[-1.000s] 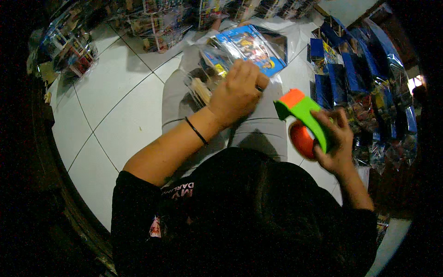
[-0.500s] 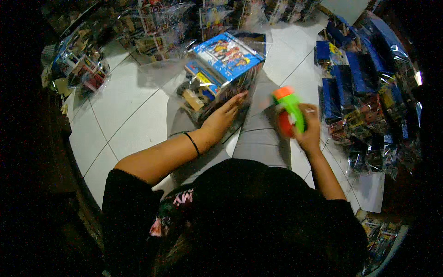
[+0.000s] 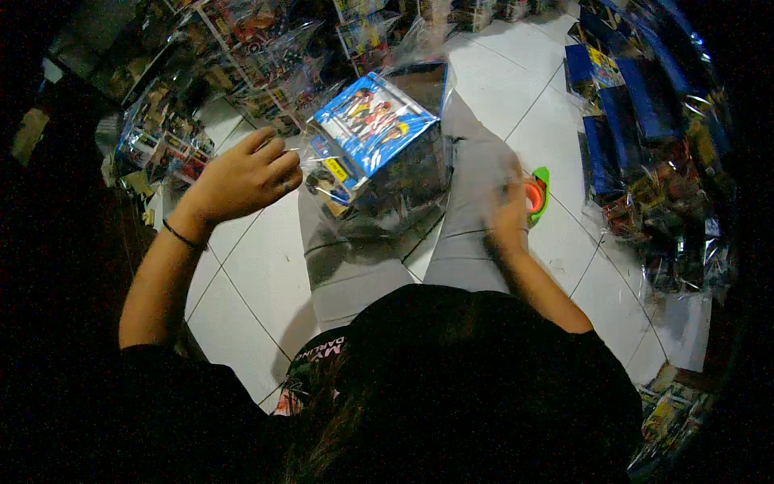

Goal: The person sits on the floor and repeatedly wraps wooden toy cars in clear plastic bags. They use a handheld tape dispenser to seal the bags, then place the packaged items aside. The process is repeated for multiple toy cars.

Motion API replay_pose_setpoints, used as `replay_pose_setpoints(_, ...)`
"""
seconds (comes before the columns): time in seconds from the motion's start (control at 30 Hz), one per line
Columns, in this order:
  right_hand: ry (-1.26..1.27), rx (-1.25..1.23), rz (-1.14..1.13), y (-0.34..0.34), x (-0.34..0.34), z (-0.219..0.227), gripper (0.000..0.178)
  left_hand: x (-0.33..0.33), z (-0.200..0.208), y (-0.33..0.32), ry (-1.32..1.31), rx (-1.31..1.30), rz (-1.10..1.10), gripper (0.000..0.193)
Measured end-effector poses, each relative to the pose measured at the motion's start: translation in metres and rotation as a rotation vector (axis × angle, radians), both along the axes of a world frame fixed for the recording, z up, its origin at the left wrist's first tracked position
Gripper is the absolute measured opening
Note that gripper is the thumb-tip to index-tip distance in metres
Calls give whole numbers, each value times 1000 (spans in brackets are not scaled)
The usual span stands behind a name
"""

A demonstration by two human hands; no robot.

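Observation:
A box with a blue picture panel of cartoon figures [image 3: 375, 125], wrapped in clear plastic, rests tilted on my grey-trousered thighs. A smaller blue and yellow pack shows at its left side. My left hand [image 3: 246, 179] is raised left of the box, fingers curled closed beside the plastic's edge. Whether it pinches the plastic I cannot make out. My right hand [image 3: 508, 211] is over my right thigh, its fingers smeared by motion. Just right of it, a green tape dispenser with an orange-red roll [image 3: 535, 196] is on the white tiled floor.
Many plastic-wrapped packs [image 3: 274, 56] line the far side. A smaller group of wrapped packs [image 3: 165, 141] lies at the left. Blue wrapped boxes [image 3: 645, 105] are stacked along the right, and more packs [image 3: 673, 419] lie at the lower right.
My left hand has left the box's near side and moved up and left, its fingers now curled. My right hand has let go of the tape dispenser on the floor and moved left.

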State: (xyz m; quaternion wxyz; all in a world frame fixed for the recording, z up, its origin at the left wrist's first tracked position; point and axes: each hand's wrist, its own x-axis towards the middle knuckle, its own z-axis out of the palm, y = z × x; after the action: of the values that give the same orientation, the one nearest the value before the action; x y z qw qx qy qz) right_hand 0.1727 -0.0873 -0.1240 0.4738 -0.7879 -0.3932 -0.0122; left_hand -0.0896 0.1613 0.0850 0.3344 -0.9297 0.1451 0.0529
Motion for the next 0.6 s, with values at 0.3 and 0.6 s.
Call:
replay_pose_setpoints(0.3, 505, -368, 719, 77, -25, -5, 144, 110, 55, -17, -245, -147, 265, 16)
replay_pose_setpoints(0.6, 719, -463, 484, 4, 68, -21, 29, 58, 71, 56, -726, -520, 519, 37)
